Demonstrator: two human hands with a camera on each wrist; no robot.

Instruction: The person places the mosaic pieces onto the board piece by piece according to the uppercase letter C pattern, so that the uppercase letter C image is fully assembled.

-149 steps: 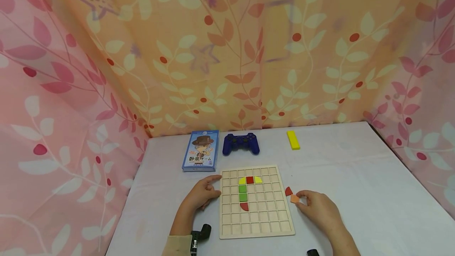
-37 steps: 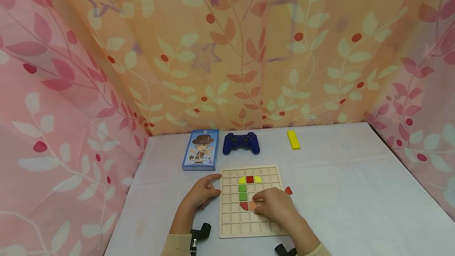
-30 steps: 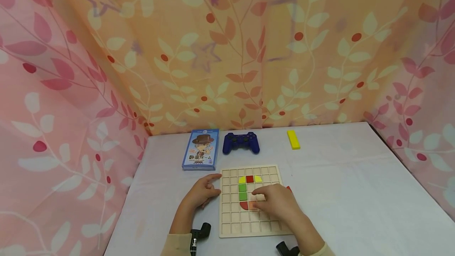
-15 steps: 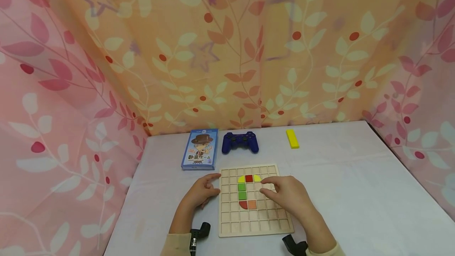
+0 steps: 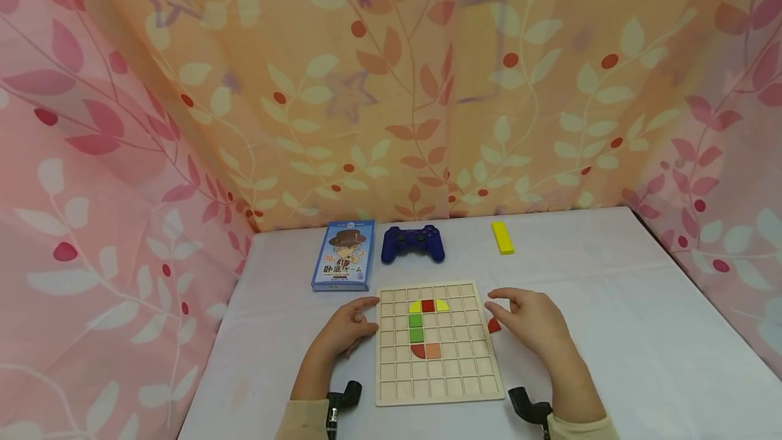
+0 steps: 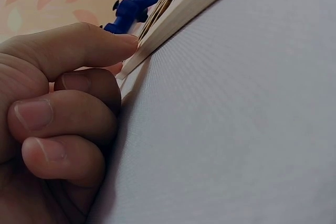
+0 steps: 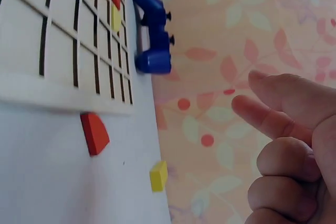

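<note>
A wooden grid board (image 5: 458,375) lies on the white table. Set into its cells are two yellow quarter-round pieces (image 5: 442,306) with a red square (image 5: 427,305) between them, two green squares (image 5: 416,335) below the left one, then a red quarter-round (image 5: 418,352) beside an orange square (image 5: 433,351). My left hand (image 5: 343,328) touches the board's left edge with index finger and thumb, its other fingers bent in. To the right of the board, my right hand (image 5: 534,323) hovers, index finger and thumb apart and nothing between them. Close by its thumb lies a loose red quarter-round (image 7: 95,134).
Behind the board are a blue game box (image 5: 345,257), a dark blue game controller (image 5: 413,244) and a yellow block (image 5: 504,237). Patterned curtains (image 5: 421,87) stand around the table's back and sides.
The orange square, earlier beside the board in my right fingers, now sits in a cell next to the red quarter-round. My right hand has let go and moved right, off the board. The left stays put.
</note>
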